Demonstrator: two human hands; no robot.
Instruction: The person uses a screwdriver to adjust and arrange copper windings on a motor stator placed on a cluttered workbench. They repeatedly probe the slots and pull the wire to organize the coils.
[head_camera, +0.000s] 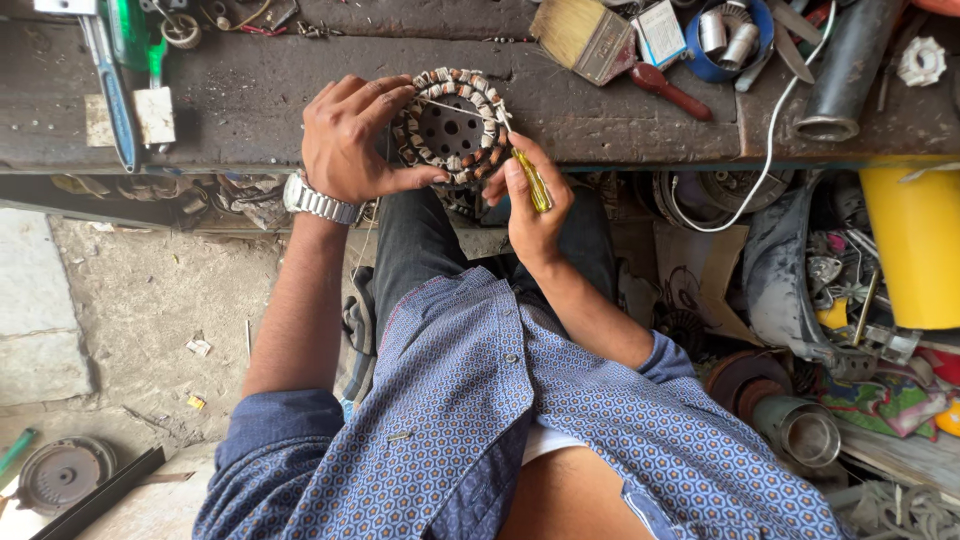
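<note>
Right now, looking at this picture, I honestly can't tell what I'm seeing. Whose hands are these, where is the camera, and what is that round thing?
There is no machine here: a person works with two bare hands, and the one picture comes from a camera worn on their head, looking down over a blue patterned shirt.

The left hand, with a metal wristwatch on its wrist, steadies a round motor winding, a ring of wire coils around a dark plate with holes. It rests at the edge of a worn dark workbench.

The right hand grips a screwdriver with a yellow handle, its tip at the ring's rim.

Farther back on the bench lie a paintbrush, a blue bowl of small parts and a dark pipe. A yellow container stands lower right, among scrap metal.
</note>
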